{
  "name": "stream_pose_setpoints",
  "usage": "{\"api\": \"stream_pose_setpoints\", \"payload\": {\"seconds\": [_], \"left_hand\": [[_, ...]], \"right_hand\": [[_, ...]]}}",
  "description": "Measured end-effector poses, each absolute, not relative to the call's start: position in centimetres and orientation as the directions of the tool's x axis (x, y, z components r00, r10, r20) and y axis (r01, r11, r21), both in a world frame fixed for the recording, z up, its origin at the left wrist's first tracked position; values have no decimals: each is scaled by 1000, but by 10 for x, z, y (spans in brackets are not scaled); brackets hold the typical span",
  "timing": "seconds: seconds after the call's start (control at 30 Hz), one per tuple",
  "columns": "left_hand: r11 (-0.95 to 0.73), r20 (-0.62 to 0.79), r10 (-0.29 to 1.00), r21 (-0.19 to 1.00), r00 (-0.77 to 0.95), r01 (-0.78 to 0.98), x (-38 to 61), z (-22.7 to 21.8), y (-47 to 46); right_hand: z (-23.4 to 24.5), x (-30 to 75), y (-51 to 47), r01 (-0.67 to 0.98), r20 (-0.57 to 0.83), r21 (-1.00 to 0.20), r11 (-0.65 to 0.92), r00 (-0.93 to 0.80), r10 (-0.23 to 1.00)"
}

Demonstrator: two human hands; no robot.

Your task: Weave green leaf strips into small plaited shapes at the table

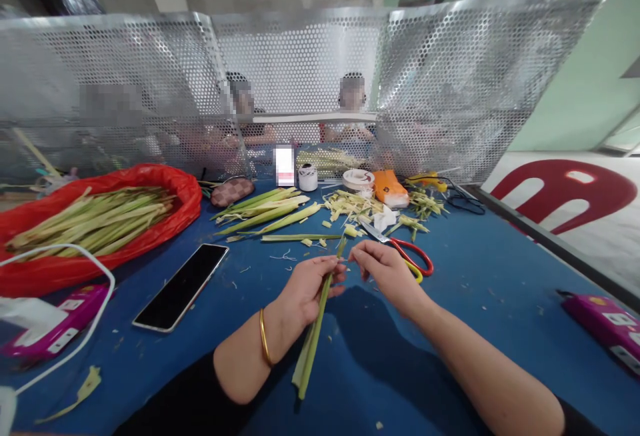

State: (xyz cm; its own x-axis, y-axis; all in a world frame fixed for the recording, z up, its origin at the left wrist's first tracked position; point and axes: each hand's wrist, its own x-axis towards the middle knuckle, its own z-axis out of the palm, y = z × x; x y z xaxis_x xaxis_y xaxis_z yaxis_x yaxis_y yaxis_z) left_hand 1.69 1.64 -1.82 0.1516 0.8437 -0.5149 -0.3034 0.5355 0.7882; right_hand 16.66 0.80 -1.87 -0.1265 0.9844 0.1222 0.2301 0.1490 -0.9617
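Observation:
My left hand (pixel 307 286), with a gold bangle at the wrist, is closed around a long folded green leaf (pixel 313 349). Its wide end points down toward me, and its narrow tip sticks up past the fingers. Close beside that tip, my right hand (pixel 384 275) is pinched; what its fingertips hold is too small to make out. Just behind the right hand lie scissors (pixel 421 257) with red and yellow handles, partly hidden by the hand. A single green stalk (pixel 295 238) and a bunch of pale green leaves (pixel 267 213) lie beyond my hands.
At left are a red plastic bag (pixel 193 199) of leaves, a phone (pixel 183 287) and a purple power strip (pixel 83 309) with a white cable. Trimmings (pixel 350 206), a tape roll (pixel 357 179) and an orange tissue pack (pixel 391 187) lie before a perforated metal screen (pixel 300 49). People sit behind it.

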Motion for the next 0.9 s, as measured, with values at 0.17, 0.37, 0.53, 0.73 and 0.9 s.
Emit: {"api": "stream_pose_setpoints", "payload": {"seconds": [0.17,0.37,0.53,0.73,0.9], "left_hand": [[622,-584,780,683,225,-384,16,-14,17],[601,-543,795,643,271,-475,17,-21,18],[592,-527,802,642,280,-488,20,-25,16],[567,-538,817,682,207,-463,22,-22,13],[563,-540,823,735,175,-379,23,-18,12]], "right_hand": [[-21,173,12,338,84,-930,146,-191,978],[-30,162,5,560,199,-785,263,-174,964],[-45,153,7,377,126,-913,153,-95,987],[-34,160,11,161,-66,-986,-39,-168,984],[-17,172,12,-143,-265,-941,-307,-253,930]]}}
